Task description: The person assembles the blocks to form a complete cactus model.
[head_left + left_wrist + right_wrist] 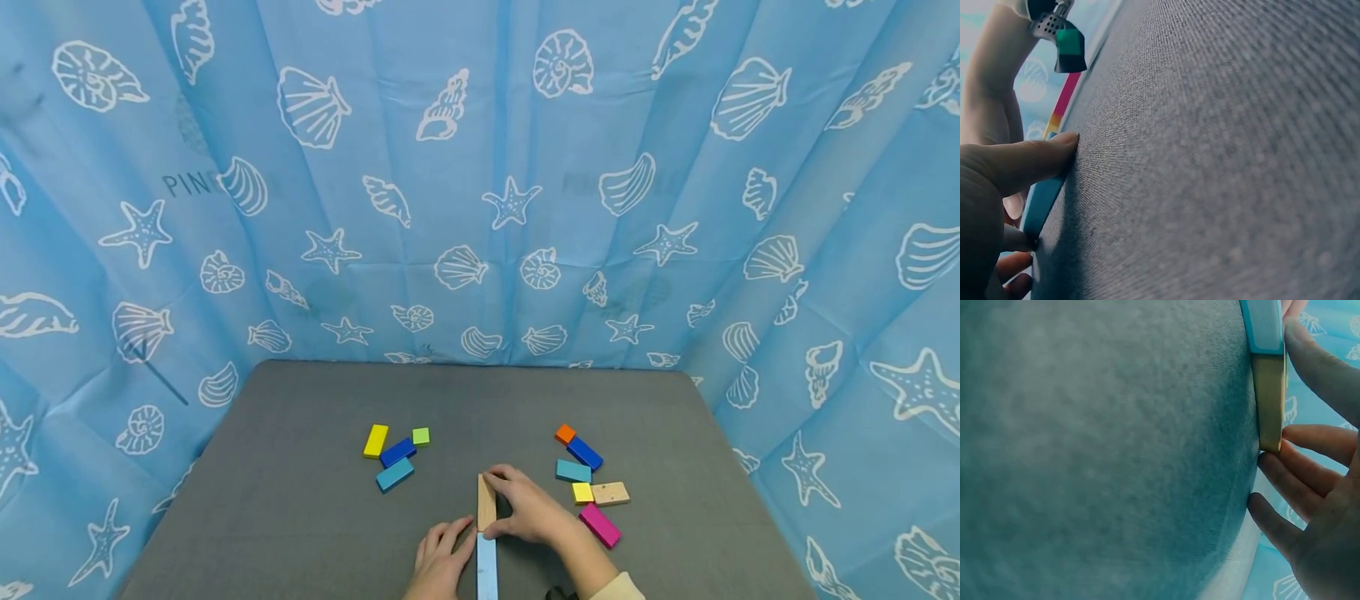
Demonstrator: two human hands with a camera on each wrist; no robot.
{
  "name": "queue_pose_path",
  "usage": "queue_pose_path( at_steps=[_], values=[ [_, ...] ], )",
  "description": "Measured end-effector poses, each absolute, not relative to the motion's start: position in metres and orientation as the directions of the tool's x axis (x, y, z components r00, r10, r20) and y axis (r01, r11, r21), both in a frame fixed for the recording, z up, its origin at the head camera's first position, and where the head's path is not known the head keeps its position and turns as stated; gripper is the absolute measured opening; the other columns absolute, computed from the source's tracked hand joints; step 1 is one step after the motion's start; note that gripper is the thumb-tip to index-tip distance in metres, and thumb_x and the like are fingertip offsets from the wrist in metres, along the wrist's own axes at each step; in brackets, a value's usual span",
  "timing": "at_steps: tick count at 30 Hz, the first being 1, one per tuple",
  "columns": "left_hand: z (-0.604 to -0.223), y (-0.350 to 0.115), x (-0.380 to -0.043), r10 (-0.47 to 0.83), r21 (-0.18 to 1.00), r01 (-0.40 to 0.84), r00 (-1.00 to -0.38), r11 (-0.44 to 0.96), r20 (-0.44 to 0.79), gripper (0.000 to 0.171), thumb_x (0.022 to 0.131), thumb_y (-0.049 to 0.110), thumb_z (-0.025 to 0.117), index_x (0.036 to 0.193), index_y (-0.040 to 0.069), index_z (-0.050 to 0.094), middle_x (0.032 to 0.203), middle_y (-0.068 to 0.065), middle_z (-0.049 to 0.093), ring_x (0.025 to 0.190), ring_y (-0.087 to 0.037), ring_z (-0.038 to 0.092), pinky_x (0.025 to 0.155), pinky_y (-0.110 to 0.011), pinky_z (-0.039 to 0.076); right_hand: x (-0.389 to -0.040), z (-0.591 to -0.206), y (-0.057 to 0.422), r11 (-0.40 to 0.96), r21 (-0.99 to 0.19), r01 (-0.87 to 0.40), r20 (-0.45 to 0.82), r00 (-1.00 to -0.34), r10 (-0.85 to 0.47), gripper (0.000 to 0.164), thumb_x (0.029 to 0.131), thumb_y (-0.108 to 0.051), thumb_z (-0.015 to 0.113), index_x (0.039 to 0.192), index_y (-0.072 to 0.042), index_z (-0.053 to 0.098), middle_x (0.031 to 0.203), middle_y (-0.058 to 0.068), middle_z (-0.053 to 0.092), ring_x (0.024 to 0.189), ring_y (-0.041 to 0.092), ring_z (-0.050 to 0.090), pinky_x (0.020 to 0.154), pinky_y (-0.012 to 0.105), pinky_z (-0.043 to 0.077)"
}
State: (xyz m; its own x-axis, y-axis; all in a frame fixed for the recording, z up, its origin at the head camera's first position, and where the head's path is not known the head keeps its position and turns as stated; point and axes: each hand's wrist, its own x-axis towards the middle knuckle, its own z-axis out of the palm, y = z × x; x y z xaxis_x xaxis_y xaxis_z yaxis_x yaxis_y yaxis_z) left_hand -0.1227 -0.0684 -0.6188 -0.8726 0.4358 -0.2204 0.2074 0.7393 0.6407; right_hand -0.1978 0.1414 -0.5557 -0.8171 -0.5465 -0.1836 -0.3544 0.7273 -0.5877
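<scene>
A plain wooden block and a light blue block lie end to end on the grey table, in line away from me. My right hand pinches the wooden one, thumb near the joint and fingertips around its far end. The right wrist view shows the same wooden block meeting the light blue block. To the left of the line is my left hand, its extended fingers touching the side near the joint. In the left wrist view, its thumb and fingers lie against the blue block.
On the left lie a yellow block, dark blue block, teal block and green cube. A right-hand cluster includes an orange block, yellow cube and magenta block. Behind the table hangs a shell-patterned curtain.
</scene>
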Motion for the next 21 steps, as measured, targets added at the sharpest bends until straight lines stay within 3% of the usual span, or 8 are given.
queue_pose_path(
  at_steps=[16, 21],
  values=[
    [-0.6224, -0.0651, -0.1255, 0.457, 0.593, 0.245, -0.858, 0.767, -0.237, 0.114, 0.068, 0.085, 0.066, 0.154, 0.014, 0.044, 0.166, 0.003, 0.026, 0.136, -0.029, 0.029, 0.111, -0.063, 0.028, -0.1982, -0.557, 0.1415, 0.723, -0.58, -0.375, -0.171, -0.812, -0.558, 0.084, 0.085, -0.045, 0.079, 0.151, -0.005, 0.046, 0.153, 0.013, 0.044, 0.139, 0.036, 0.044, 0.106, 0.054, 0.044],
    [-0.6166, -0.0665, -0.1264, 0.443, 0.653, 0.199, -0.866, 0.731, -0.233, 0.111, 0.074, 0.08, 0.067, 0.157, 0.011, 0.037, 0.166, -0.006, 0.027, 0.137, -0.035, 0.03, 0.11, -0.066, 0.026, -0.1994, -0.5556, 0.1462, 0.683, -0.619, -0.387, -0.09, -0.829, -0.552, 0.071, 0.091, -0.041, 0.074, 0.148, -0.005, 0.05, 0.15, 0.014, 0.049, 0.137, 0.036, 0.048, 0.106, 0.057, 0.044]
  ],
)
